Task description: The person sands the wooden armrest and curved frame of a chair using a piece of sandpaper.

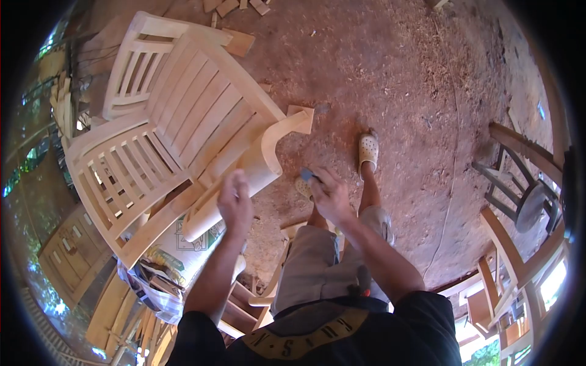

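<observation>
My right hand [330,194] is closed around a small blue-grey object [307,174], held in front of my body above the floor. What that object is cannot be made out. My left hand [235,198] is raised beside the curved armrest [262,161] of a pale wooden slatted bench [204,104]. Its fingers are blurred, and whether it touches the armrest is unclear. The bench stands at the left, with its slatted seat and backrest showing.
Wood offcuts [227,7] lie on the brown dirt floor [415,146] at the top. A dark round stool [530,207] and wooden furniture frames [503,244] stand at the right. A plastic bag [149,290] sits below the bench.
</observation>
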Action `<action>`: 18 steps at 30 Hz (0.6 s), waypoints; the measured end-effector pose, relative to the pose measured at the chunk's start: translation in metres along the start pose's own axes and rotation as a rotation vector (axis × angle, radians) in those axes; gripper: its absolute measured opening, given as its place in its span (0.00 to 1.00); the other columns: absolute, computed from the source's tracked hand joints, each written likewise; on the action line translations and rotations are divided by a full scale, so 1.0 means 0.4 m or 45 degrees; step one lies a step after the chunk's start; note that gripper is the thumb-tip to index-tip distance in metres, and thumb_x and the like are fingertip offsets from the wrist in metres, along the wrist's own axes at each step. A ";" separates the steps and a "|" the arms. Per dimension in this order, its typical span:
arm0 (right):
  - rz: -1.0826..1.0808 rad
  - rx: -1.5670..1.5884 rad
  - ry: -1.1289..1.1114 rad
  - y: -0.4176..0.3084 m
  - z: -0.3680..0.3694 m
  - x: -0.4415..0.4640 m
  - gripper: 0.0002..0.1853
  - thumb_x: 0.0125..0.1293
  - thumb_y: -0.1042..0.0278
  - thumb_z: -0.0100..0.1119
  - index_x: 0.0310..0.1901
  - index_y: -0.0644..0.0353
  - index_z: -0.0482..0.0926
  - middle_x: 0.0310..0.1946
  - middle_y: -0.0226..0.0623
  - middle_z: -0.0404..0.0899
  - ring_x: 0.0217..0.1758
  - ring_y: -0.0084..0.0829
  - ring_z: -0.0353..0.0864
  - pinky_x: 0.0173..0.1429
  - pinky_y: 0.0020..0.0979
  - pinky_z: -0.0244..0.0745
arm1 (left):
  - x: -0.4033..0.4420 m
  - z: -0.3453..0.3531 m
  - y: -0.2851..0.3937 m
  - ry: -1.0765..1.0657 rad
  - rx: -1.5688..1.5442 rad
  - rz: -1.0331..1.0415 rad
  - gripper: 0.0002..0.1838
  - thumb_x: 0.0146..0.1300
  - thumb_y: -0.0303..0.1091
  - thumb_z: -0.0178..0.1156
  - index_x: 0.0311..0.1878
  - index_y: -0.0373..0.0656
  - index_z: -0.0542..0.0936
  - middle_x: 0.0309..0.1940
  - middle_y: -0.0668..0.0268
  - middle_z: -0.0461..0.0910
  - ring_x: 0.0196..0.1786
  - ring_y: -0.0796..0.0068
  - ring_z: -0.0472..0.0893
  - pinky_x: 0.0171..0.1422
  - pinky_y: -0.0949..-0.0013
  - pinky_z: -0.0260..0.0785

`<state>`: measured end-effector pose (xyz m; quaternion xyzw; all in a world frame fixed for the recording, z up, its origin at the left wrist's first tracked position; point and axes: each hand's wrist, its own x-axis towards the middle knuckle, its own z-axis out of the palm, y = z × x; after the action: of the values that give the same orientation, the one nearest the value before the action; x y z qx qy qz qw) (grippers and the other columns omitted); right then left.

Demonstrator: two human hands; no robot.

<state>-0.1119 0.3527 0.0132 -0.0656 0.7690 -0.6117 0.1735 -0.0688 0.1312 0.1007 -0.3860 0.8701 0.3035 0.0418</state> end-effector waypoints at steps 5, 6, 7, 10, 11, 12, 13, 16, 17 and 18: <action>-0.260 -0.140 0.063 0.006 0.122 0.013 0.20 0.61 0.81 0.61 0.57 0.65 0.83 0.51 0.48 0.85 0.50 0.50 0.84 0.55 0.47 0.81 | 0.118 0.084 -0.211 0.076 0.306 0.245 0.18 0.77 0.44 0.53 0.57 0.41 0.81 0.52 0.51 0.83 0.59 0.45 0.79 0.65 0.47 0.70; -0.243 -0.178 0.032 0.001 0.137 0.012 0.23 0.59 0.82 0.62 0.58 0.63 0.83 0.54 0.46 0.84 0.53 0.49 0.83 0.57 0.47 0.80 | 0.120 0.101 -0.208 0.034 0.371 0.258 0.19 0.77 0.45 0.52 0.57 0.41 0.80 0.54 0.50 0.82 0.61 0.42 0.77 0.67 0.45 0.68; -0.254 -0.194 0.029 -0.002 0.149 0.009 0.24 0.59 0.82 0.62 0.59 0.63 0.83 0.55 0.46 0.84 0.53 0.49 0.83 0.58 0.46 0.80 | 0.123 0.110 -0.208 0.076 0.367 0.258 0.19 0.77 0.46 0.51 0.56 0.41 0.80 0.53 0.50 0.82 0.60 0.42 0.77 0.67 0.44 0.68; -0.278 -0.258 0.003 -0.009 0.163 -0.011 0.27 0.56 0.82 0.63 0.61 0.63 0.82 0.56 0.44 0.84 0.53 0.48 0.82 0.58 0.46 0.79 | 0.107 0.122 -0.206 0.154 0.363 0.244 0.20 0.75 0.48 0.50 0.53 0.41 0.80 0.52 0.50 0.82 0.59 0.42 0.78 0.66 0.43 0.68; -0.290 -0.286 -0.001 -0.007 0.163 -0.006 0.28 0.55 0.82 0.63 0.61 0.63 0.81 0.56 0.44 0.83 0.53 0.47 0.82 0.59 0.45 0.79 | 0.109 0.121 -0.200 0.160 0.369 0.248 0.20 0.75 0.48 0.51 0.52 0.41 0.80 0.52 0.50 0.82 0.58 0.42 0.78 0.66 0.43 0.68; -0.300 -0.314 -0.005 -0.004 0.167 -0.003 0.29 0.54 0.82 0.63 0.62 0.63 0.81 0.56 0.43 0.83 0.54 0.47 0.81 0.59 0.45 0.79 | 0.110 0.120 -0.195 0.165 0.376 0.253 0.20 0.74 0.48 0.51 0.51 0.41 0.80 0.51 0.50 0.82 0.58 0.42 0.78 0.65 0.42 0.68; -0.286 -0.319 -0.016 0.006 0.177 0.006 0.30 0.53 0.82 0.63 0.63 0.63 0.81 0.57 0.43 0.83 0.54 0.47 0.81 0.59 0.45 0.79 | 0.110 0.119 -0.191 0.172 0.375 0.254 0.19 0.73 0.48 0.51 0.50 0.41 0.80 0.51 0.50 0.82 0.58 0.42 0.78 0.65 0.42 0.68; -0.262 -0.341 -0.051 0.021 0.192 0.020 0.32 0.52 0.82 0.63 0.64 0.63 0.80 0.59 0.42 0.83 0.56 0.46 0.81 0.59 0.45 0.78 | 0.104 0.121 -0.188 0.186 0.374 0.256 0.19 0.73 0.48 0.51 0.49 0.41 0.80 0.50 0.50 0.82 0.58 0.42 0.78 0.65 0.42 0.68; -0.271 -0.354 -0.061 0.018 0.190 0.013 0.33 0.52 0.82 0.63 0.64 0.63 0.80 0.60 0.42 0.83 0.56 0.46 0.82 0.59 0.45 0.78 | 0.105 0.121 -0.189 0.189 0.376 0.260 0.19 0.73 0.48 0.51 0.49 0.41 0.80 0.50 0.50 0.82 0.58 0.42 0.78 0.64 0.42 0.68; -0.277 -0.370 -0.067 0.011 0.185 0.008 0.33 0.52 0.81 0.63 0.65 0.63 0.80 0.61 0.42 0.83 0.57 0.46 0.82 0.59 0.45 0.78 | 0.108 0.122 -0.189 0.189 0.377 0.267 0.20 0.73 0.48 0.51 0.49 0.41 0.80 0.50 0.51 0.82 0.58 0.42 0.78 0.64 0.42 0.68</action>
<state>-0.0887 0.2850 -0.0059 -0.1886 0.8328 -0.5075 0.1151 -0.0540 0.0917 0.0103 -0.3041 0.9414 0.1457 0.0021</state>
